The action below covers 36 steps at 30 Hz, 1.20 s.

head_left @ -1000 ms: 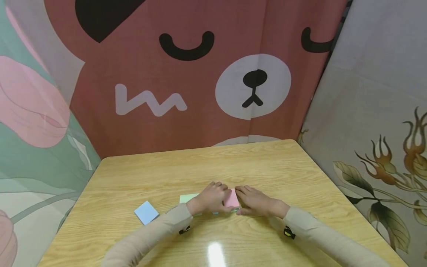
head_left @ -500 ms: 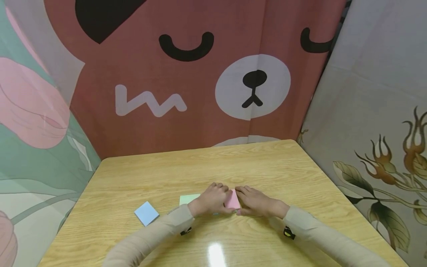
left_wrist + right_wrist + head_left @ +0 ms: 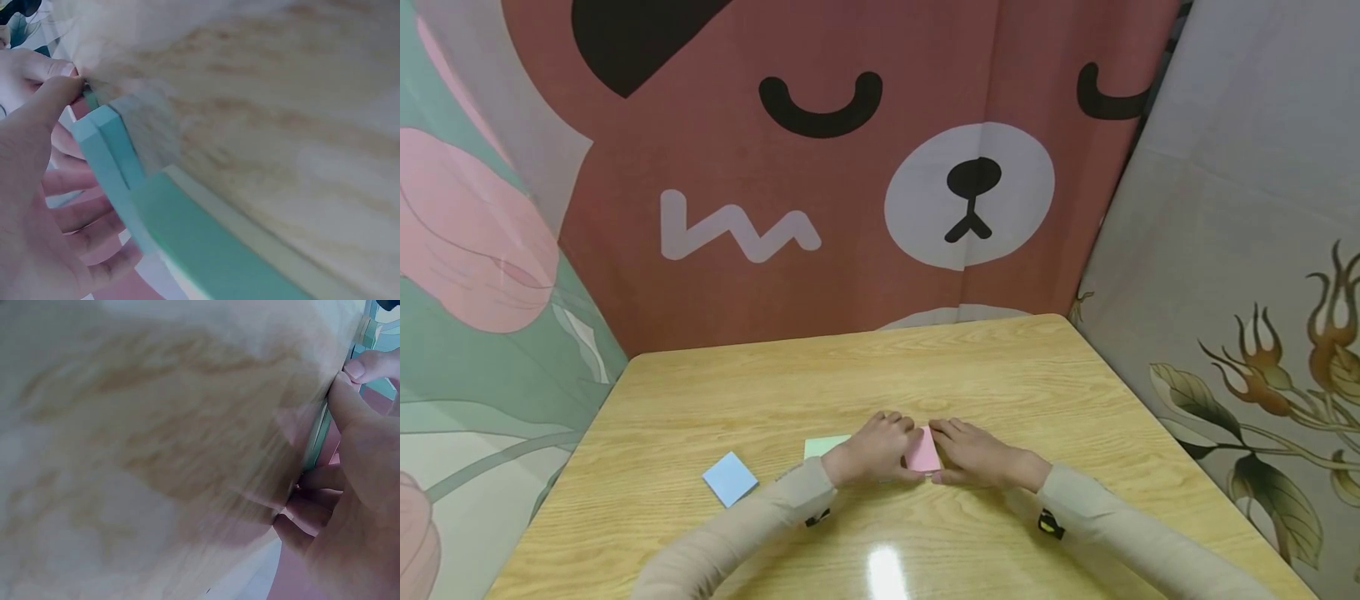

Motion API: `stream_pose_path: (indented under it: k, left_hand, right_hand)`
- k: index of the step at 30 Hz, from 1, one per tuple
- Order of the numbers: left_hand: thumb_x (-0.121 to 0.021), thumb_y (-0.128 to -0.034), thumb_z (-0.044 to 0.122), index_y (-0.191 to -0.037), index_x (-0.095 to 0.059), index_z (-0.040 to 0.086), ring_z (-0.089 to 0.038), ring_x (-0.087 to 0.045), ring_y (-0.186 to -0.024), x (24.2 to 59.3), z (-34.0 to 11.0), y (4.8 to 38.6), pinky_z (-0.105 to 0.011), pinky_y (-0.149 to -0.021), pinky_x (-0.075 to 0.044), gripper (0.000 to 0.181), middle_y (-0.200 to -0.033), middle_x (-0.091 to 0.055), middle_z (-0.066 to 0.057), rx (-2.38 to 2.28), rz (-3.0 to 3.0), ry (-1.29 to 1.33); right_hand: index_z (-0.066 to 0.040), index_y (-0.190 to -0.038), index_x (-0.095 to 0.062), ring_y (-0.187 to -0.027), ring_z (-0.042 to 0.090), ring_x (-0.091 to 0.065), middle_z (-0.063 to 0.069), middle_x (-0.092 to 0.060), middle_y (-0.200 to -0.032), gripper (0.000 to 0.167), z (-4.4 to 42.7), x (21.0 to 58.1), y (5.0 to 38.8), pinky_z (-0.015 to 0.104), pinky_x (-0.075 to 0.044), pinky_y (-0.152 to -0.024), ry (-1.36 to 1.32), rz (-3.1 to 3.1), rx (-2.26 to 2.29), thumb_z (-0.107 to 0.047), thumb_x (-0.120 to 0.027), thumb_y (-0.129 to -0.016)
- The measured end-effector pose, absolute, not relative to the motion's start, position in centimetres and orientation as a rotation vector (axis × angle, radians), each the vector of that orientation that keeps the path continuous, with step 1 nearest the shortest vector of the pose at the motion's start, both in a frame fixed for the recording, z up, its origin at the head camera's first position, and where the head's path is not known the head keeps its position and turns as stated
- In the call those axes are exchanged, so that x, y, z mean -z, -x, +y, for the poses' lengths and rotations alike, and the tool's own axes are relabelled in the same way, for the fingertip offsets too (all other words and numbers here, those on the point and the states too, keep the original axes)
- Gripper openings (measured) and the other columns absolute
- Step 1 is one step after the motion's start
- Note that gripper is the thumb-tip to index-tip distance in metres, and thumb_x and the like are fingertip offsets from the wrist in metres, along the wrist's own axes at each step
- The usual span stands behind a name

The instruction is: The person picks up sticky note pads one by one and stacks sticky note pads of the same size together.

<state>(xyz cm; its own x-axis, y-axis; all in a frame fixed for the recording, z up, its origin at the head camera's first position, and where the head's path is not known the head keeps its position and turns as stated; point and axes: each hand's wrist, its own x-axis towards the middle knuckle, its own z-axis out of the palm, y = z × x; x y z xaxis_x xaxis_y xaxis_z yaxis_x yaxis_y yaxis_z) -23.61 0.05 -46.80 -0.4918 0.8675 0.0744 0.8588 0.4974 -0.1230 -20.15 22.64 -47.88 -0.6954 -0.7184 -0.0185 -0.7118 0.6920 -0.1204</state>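
A pink sticky note pad (image 3: 923, 451) lies between my hands in the head view, and the right wrist view shows a thin green layer (image 3: 317, 439) at its edge. My left hand (image 3: 874, 448) holds its left part, with the thumb at the near edge and curled fingers at the far side. My right hand (image 3: 972, 452) grips the right side, thumb near and fingertips far. The thumbs nearly meet along the near edge. In the left wrist view a light-blue pad (image 3: 107, 147) stands close under my left hand, beside a green pad (image 3: 200, 234).
A light-blue sticky note pad (image 3: 730, 479) lies turned on the table to the left. The green pad's top (image 3: 824, 446) shows behind my left wrist. The wooden table (image 3: 850, 371) reaches back to a bear-print curtain (image 3: 715, 292), with another curtain (image 3: 1210, 208) on the right.
Both hands stay in almost the same place around the pink pad. The light-blue edge seen under my left hand earlier is now nearly covered.
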Motion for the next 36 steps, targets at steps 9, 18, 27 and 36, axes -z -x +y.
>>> stream_pose_path:
  k: [9,18,27,36]
  left_hand:
    - [-0.062,-0.0892,0.053,-0.134,-0.057,0.011,-0.024,-0.057,-0.109,46.33,0.11,23.09,-0.045,-0.094,-0.048,0.062,-0.121,-0.062,-0.008,-0.092,-2.646,1.531]
    - [-0.058,-0.0895,0.052,-0.136,-0.054,0.012,-0.025,-0.057,-0.106,46.81,0.14,23.15,-0.045,-0.091,-0.048,0.061,-0.119,-0.061,-0.008,-0.113,-2.601,1.528]
    - [-0.056,-0.0921,0.055,-0.138,-0.051,0.014,-0.026,-0.054,-0.115,46.94,-0.01,23.45,-0.05,-0.098,-0.045,0.062,-0.126,-0.058,-0.008,-0.109,-2.637,1.549]
    - [-0.055,-0.0926,0.058,-0.14,-0.05,0.01,-0.026,-0.053,-0.119,46.87,-0.04,23.31,-0.048,-0.099,-0.044,0.068,-0.131,-0.058,-0.009,-0.134,-2.657,1.535]
  right_hand:
    - [0.011,-0.146,-0.035,-0.139,0.039,-0.033,0.028,-0.033,-0.151,0.074,22.57,47.83,20.12,0.052,-0.029,-0.112,1.208,2.816,0.185,-0.047,-0.049,-0.102]
    - [0.012,-0.146,-0.034,-0.14,0.042,-0.031,0.031,-0.031,-0.151,0.074,22.49,47.68,20.04,0.054,-0.025,-0.113,1.202,2.792,0.211,-0.048,-0.044,-0.104]
    - [0.013,-0.144,-0.037,-0.138,0.042,-0.033,0.032,-0.033,-0.15,0.074,22.45,47.73,20.02,0.053,-0.027,-0.112,1.225,2.811,0.16,-0.049,-0.042,-0.104]
    - [0.011,-0.147,-0.035,-0.141,0.038,-0.03,0.029,-0.031,-0.152,0.076,22.5,47.88,19.99,0.049,-0.026,-0.114,1.172,2.806,0.117,-0.051,-0.041,-0.104]
